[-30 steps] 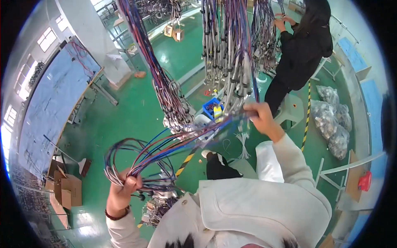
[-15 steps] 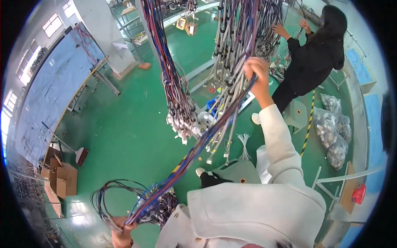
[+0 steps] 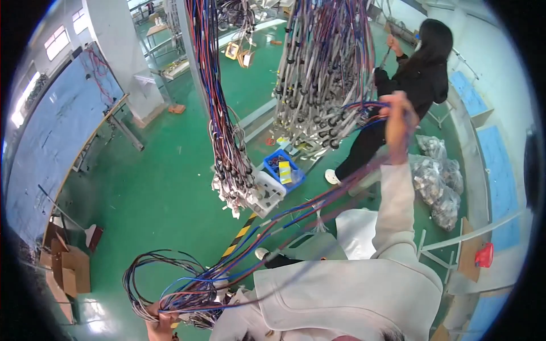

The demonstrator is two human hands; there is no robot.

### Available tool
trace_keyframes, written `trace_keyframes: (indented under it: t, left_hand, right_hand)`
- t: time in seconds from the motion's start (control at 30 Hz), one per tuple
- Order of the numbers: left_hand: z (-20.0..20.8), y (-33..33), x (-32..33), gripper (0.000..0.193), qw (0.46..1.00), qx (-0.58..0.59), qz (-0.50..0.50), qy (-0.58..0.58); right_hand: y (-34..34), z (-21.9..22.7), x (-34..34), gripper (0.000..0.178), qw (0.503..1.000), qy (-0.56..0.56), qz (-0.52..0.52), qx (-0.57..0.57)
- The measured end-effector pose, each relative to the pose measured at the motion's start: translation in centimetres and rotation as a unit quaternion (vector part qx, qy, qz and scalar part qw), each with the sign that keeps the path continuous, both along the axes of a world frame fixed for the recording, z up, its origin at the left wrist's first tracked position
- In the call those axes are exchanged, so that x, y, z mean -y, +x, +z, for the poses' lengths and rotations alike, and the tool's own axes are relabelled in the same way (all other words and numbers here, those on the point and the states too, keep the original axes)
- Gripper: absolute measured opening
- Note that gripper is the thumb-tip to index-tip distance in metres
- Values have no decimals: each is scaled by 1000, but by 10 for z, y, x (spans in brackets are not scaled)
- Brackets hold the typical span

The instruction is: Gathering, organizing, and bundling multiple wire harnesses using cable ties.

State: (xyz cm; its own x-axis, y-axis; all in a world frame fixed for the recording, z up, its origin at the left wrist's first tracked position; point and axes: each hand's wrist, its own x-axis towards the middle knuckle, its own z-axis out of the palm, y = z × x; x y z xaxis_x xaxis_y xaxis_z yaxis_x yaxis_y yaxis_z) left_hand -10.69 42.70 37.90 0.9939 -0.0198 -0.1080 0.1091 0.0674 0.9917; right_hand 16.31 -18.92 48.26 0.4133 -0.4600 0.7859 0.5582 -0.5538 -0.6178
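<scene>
**Wires strung slantwise between two hands, right hand closest to the big hanging bunch**

So using the blue tub (image 3: 293,186) as the marker: the biggest thing here is the hanging bunch of wires (image 3: 318,79), just above and right of the tub in view. Next up, the loose wires (image 3: 224,273) in hand. They pass on the wearer's side of the tub, long axis on a slant — from well below left of it up to its right, with a loop at the low end.

Now the hands. The right hand (image 3: 398,116) is up and right of the tub, beside the hanging bunch and clearly the nearer one to it. Its fingers look curled round the wires, but it's blurry — can't tell how many strands. The left hand (image 3: 161,324) is down and left of the tub, closed on the gathered wires beside the loop.
</scene>
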Motion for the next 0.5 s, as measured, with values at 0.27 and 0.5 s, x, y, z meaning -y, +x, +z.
trace_keyframes:
  t: [0.27, 0.5]
  left_hand:
    - [27, 24, 31, 33, 982, 65, -162, 68]
    - [4, -24, 5, 27, 980, 87, -174, 48]
  right_hand:
    - [-149, 56, -36, 35, 993, 12, -52, -108]
    - [-228, 32, -54, 33, 991, 122, 52, 1]
